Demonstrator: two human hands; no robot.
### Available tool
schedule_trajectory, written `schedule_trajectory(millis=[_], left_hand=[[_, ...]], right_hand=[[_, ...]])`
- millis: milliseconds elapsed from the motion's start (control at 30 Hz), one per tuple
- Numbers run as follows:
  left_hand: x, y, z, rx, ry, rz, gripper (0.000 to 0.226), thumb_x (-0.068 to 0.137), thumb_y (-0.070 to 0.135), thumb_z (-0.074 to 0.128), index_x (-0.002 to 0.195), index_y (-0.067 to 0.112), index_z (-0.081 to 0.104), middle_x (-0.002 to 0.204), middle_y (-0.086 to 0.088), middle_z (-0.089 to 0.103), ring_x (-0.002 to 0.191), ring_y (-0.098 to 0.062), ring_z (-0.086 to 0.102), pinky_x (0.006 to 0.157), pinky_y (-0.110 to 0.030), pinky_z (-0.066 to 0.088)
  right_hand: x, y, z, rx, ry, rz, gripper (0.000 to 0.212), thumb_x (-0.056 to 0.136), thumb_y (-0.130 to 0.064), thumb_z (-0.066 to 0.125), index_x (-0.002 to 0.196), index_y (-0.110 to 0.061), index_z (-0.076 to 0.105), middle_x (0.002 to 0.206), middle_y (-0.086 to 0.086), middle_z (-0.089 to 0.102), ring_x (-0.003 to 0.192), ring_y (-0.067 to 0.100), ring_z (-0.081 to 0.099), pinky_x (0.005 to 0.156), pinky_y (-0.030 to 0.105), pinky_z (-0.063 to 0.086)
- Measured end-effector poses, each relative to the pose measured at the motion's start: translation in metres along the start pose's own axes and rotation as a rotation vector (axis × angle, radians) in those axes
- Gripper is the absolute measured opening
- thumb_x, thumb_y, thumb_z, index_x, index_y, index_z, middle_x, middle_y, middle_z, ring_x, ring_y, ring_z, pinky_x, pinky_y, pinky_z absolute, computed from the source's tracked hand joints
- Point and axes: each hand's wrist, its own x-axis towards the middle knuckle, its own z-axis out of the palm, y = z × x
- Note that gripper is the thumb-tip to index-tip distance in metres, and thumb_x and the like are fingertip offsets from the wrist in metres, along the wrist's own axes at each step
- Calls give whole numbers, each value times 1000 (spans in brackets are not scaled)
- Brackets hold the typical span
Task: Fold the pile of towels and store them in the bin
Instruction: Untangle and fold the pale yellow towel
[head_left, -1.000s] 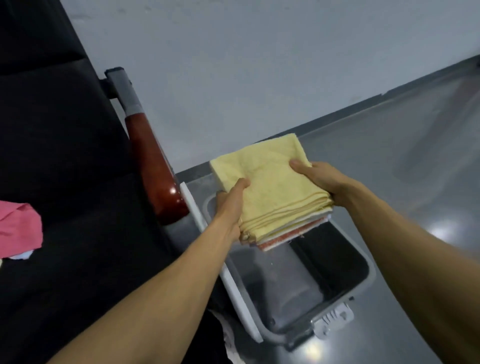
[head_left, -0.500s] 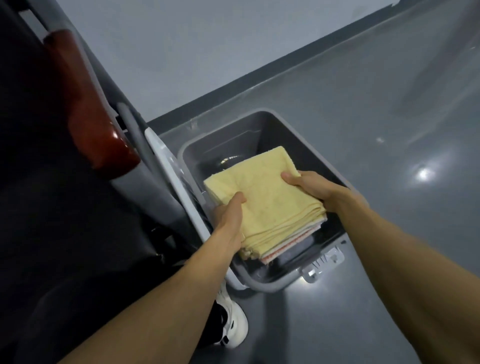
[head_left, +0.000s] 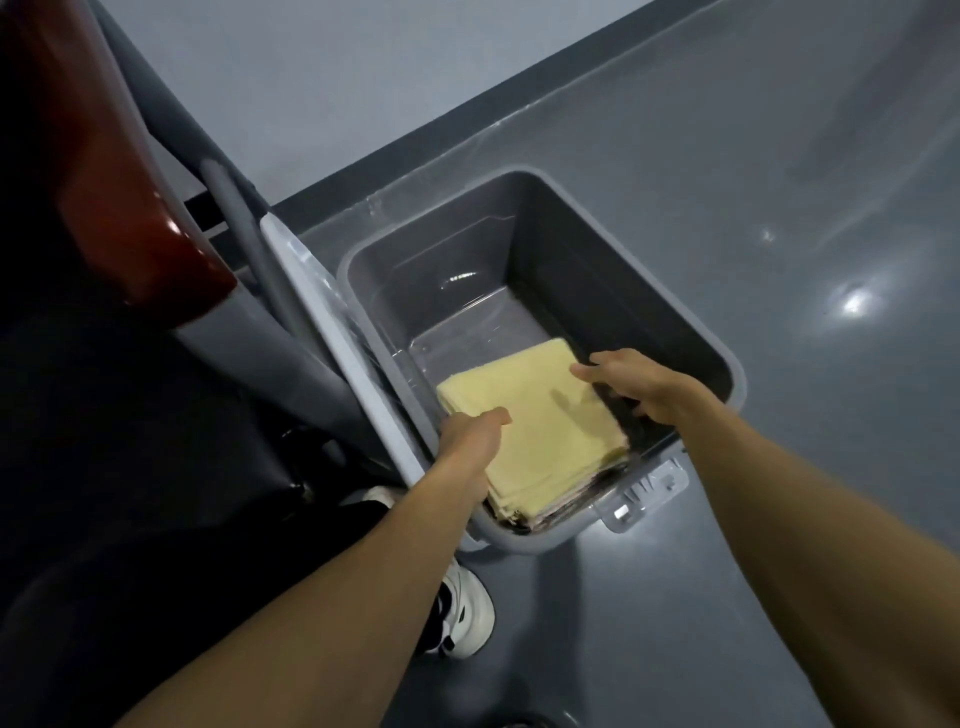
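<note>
At nine o'clock the chair (head_left: 104, 156) with its red armrest crowds the bin's flank, and the white lid (head_left: 332, 332) leans between chair and bin (head_left: 670, 312), close by the left wrist. If that lid tips inward, it lands on the stack or the arm.

Now the left hand (head_left: 470, 441): thumb on top of the yellow towel, the other fingers hidden under the near-left edge, so the grip looks to be pinching the towels (head_left: 540, 431). The stack sits low inside the bin, in the near half, toward six o'clock. Whether it touches the bottom I cannot tell.

Here's the risk: the stack is several folded layers, with darker edges showing beneath the yellow one. Pull the left fingers out too fast and the lower layers could drag along, skewing or unfolding the pile.

Over at three o'clock, the right hand (head_left: 644, 384) lies at the stack's far-right corner, thumb on the yellow cloth, the other fingers dropping down the side. They look curled on the edge, though the fingertips are hidden. The corner is tight against the bin wall; knuckles could catch there and tilt the stack.

At six o'clock, a white shoe (head_left: 467, 613) stands just beside the bin on the floor (head_left: 779, 182); a nudge would shift it.
</note>
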Motion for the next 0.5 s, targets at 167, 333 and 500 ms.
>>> schedule_trajectory(millis=[167,333,500], left_hand=[[3,-3,-1,111,0,7,56,100,20,59,148,4,37,156,-13,39,140,-32,39,105,-40,36],[4,0,-2,103,-9,-3,56,101,19,58,149,3,35,157,-15,37,142,-33,37,111,-42,34],[2,10,-6,93,3,28,53,100,18,59,146,2,40,153,-16,41,138,-35,42,107,-40,37]], right_hand=[[3,-10,4,12,30,-74,72,97,-38,62,153,-5,32,160,12,32,147,32,30,115,48,27],[2,-13,7,34,17,-88,72,97,-39,62,153,-4,32,160,12,32,146,32,31,115,48,28],[-9,-23,6,17,11,-97,72,97,-39,62,153,-5,33,160,11,32,147,31,31,116,49,27]])
